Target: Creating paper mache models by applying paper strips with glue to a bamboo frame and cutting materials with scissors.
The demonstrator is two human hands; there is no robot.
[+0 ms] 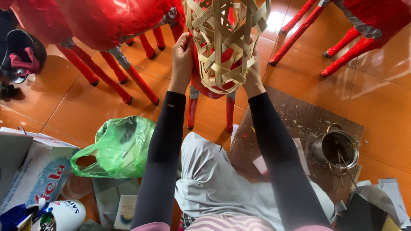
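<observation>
Partly hidden right hand (253, 77) behind frame (224, 42)

The woven frame (224, 42) is held up between the left hand (182, 53) and right hand (253, 75), above the floor (85, 107). Paper figures (98, 21) stand behind and to both sides of it. A plastic bag (117, 147) lies left of the arms, a box (34, 171) further left. A pot (336, 147) sits on a board (295, 115) to the right

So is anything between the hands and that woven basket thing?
No. The left hand already grips the woven bamboo frame at its edge, and the right hand touches its other side. Nothing visible sits between them.
</observation>
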